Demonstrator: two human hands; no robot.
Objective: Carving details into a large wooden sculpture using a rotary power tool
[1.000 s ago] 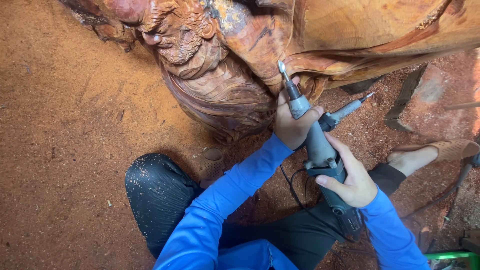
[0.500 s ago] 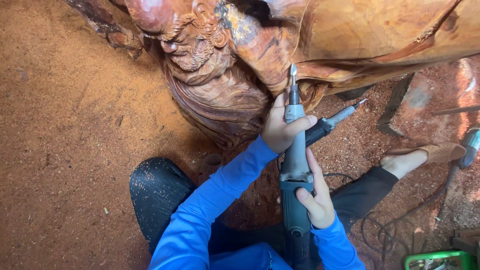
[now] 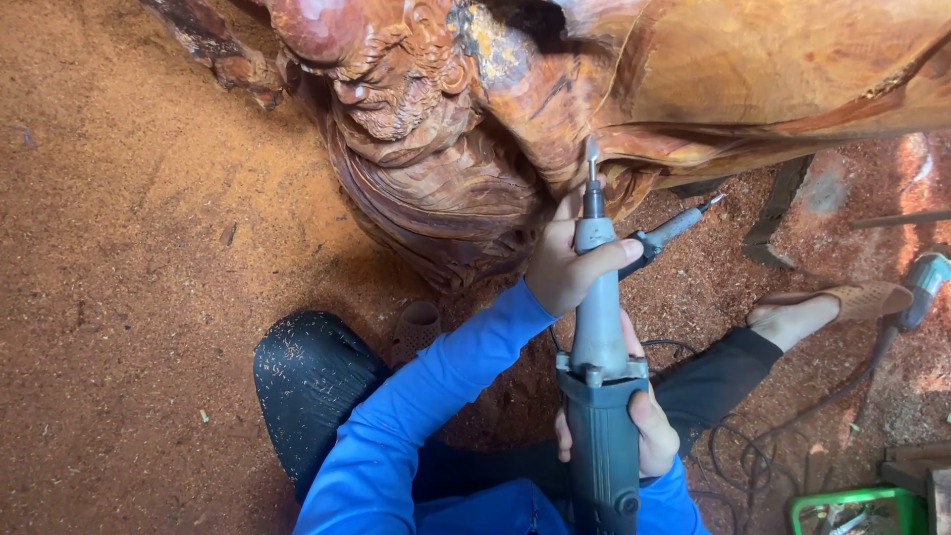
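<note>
1. I see the die grinder now upright at lower centre, no longer tilted.
2. My left hand clamps its neck; right hand wraps its body.
3. Its bit touches the wood carving at upper centre.

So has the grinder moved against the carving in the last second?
Yes. The grinder has swung from a rightward lean to upright, its tip at the carved wood; left hand near the nose.

Carved wood blocks ahead (sawdust floor open).
</note>
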